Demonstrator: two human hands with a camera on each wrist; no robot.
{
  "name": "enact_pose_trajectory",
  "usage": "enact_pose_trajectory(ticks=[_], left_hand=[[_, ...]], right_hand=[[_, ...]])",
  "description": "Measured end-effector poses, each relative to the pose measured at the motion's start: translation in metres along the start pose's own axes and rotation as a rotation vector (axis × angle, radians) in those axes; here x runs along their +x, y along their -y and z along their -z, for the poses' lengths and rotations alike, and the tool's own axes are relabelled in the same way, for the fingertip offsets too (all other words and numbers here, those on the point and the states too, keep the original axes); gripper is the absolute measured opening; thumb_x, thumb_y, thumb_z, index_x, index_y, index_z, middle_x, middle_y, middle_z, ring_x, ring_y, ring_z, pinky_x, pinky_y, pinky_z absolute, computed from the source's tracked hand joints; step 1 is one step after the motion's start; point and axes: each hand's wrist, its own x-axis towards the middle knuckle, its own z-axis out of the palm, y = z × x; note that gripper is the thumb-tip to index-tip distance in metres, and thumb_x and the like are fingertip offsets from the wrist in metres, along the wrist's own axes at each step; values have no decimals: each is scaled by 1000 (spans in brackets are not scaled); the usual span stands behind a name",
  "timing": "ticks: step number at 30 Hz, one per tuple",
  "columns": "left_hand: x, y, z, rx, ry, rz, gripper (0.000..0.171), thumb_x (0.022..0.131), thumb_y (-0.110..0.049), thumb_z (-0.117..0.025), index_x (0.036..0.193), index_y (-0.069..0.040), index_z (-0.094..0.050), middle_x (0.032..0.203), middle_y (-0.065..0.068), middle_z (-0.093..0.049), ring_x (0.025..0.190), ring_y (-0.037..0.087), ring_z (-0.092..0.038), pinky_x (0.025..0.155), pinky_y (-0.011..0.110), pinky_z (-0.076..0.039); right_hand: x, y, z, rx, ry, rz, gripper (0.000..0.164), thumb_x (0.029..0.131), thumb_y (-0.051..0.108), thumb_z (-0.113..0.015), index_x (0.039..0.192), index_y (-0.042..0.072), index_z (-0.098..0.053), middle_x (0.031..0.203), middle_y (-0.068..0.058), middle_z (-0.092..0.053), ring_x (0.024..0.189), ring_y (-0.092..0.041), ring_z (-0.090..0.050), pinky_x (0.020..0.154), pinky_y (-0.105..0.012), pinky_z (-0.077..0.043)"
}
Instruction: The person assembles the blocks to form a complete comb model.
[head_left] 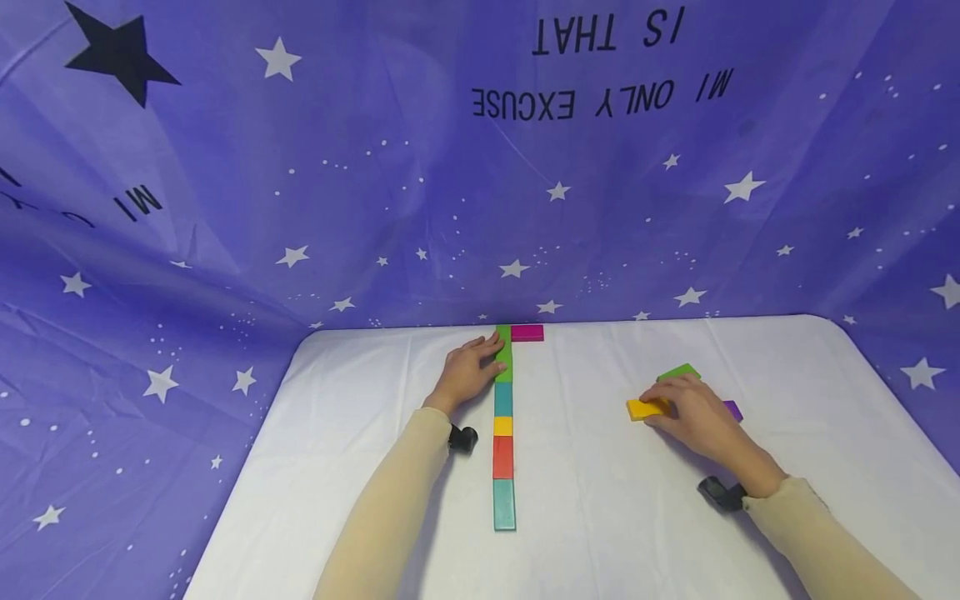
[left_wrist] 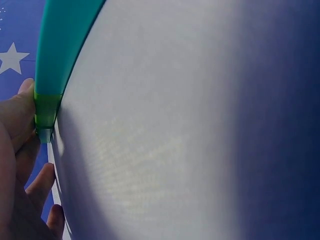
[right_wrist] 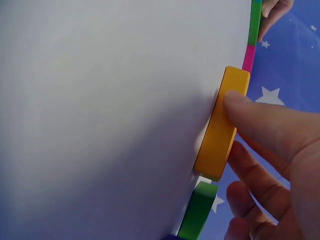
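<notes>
Beige sleeves [head_left: 390, 508] come in from the bottom edge of the frame, a small black device [head_left: 464, 439] at the left wrist and another [head_left: 722, 494] at the right. At right of centre, the right hand [head_left: 697, 417] pinches a yellow block [head_left: 641, 410] between thumb and fingers. Just above this hand is a loose green block [head_left: 681, 371]; a purple block [head_left: 734, 410], partly hidden, shows at its right side. Left of the frame's middle, the left hand [head_left: 467, 372] has its fingers loosely extended, touching the tall green block [head_left: 505, 352] that tops a straight column. Below that, end to end, lie a blue block [head_left: 503, 399], a small yellow block [head_left: 503, 426], a red block [head_left: 503, 457] and a teal block [head_left: 505, 506]. A magenta block [head_left: 527, 333] lies sideways, touching the column's upper right. All rest on a white tabletop [head_left: 585, 467]. Purple-blue cloth [head_left: 450, 167] with white stars and upside-down black lettering fills the upper frame.
</notes>
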Motion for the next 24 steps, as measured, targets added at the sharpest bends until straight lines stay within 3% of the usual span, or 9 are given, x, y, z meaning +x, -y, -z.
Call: enact_pose_trajectory(ticks=[7, 13, 24], left_hand=[[1, 2, -1, 12, -2, 4, 50, 99, -34, -64, 144, -15, -56, 155, -5, -44, 145, 23, -38, 115, 51, -27], [1, 0, 1, -8, 4, 2, 50, 98, -33, -65, 144, -15, -57, 155, -4, -45, 145, 23, -38, 115, 53, -27], [0, 1, 0, -8, 1, 7, 50, 98, -33, -65, 144, -14, -57, 155, -5, -44, 145, 24, -38, 115, 52, -27]], right_hand=[[2, 4, -1, 44, 45, -40, 34, 78, 18, -87, 109, 9, -74, 104, -7, -70, 101, -29, -57, 90, -52, -49], [-4, 2, 9, 71, 61, -96, 42, 77, 15, -87, 116, 5, -73, 113, -13, -70, 108, -35, -56, 95, -57, -46], [-5, -3, 8, 62, 105, -73, 39, 80, 10, -84, 116, 3, -73, 115, -19, -69, 108, -41, -59, 97, -60, -44]])
